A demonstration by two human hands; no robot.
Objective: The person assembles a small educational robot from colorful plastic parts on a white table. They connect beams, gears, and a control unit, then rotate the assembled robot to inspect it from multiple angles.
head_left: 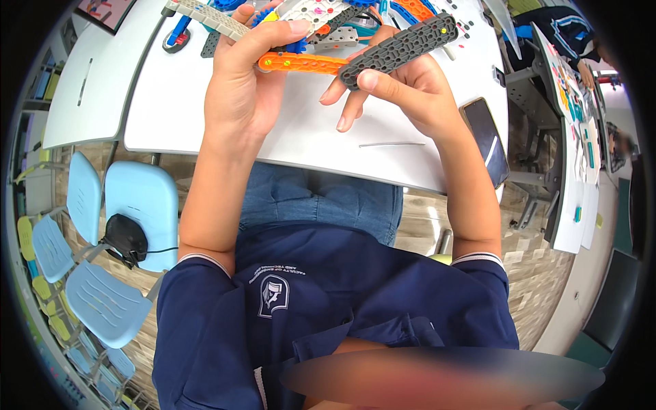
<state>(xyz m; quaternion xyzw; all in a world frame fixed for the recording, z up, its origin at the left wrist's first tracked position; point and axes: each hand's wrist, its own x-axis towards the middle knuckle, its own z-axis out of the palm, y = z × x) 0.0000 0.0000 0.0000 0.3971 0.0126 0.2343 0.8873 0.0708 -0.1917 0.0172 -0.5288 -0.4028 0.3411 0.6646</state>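
Observation:
My left hand point(242, 85) is closed on a construction-kit assembly, its thumb pressed over the top. In that assembly I see a light grey beam point(212, 19) reaching out to the left, a blue gear point(296, 46) and an orange beam point(304, 63). My right hand point(420, 89) pinches a long dark grey perforated beam point(403, 49) between thumb and fingers, tilted up to the right. The orange beam's right end meets the lower end of the dark beam; whether they are joined I cannot tell. Several fingers of both hands are partly hidden behind the parts.
A thin rod point(391, 144) lies near the front edge of the white table point(167, 102). A phone point(486, 137) rests at its right corner. A blue part with a wheel point(176, 39) lies left, among loose pieces. Blue chairs point(140, 198) stand left; a person point(560, 34) is at another table.

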